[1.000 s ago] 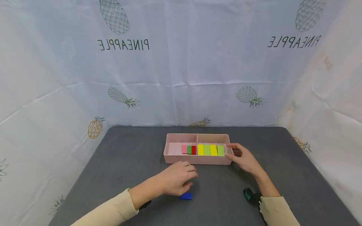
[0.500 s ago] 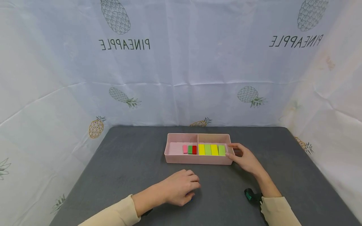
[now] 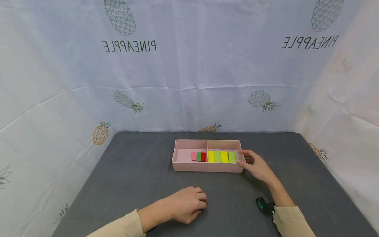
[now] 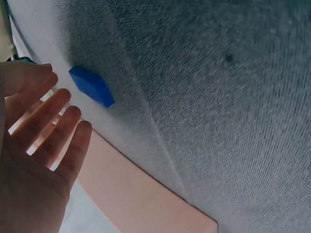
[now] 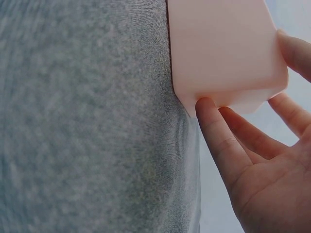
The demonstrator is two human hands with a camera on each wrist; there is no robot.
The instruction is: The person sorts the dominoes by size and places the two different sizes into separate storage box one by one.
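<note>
My left hand (image 3: pixel 188 204) is low over the table, its fingers loosely bent. In the left wrist view a blue block (image 4: pixel 91 86) lies on the cloth just beyond the fingertips of that hand (image 4: pixel 41 131), with a gap between them; the head view hides it behind the hand. My right hand (image 3: pixel 255 165) holds the right end of a pink two-compartment box (image 3: pixel 204 167). In the right wrist view, the thumb and fingers of this hand (image 5: pixel 267 160) touch the box (image 5: pixel 223 46) around its end.
In the box's left compartment are a pink block (image 3: pixel 193 156), a green block (image 3: pixel 199 157) and a red block (image 3: pixel 203 157). Several yellow and light-green blocks (image 3: pixel 217 157) stand side by side in the right one. A pineapple-print curtain (image 3: pixel 189 65) hangs behind the dark table (image 3: pixel 142 164).
My left hand has come down and nearer the person, covering the blue block that showed beside it in the head view. The right hand and the box have stayed put.
</note>
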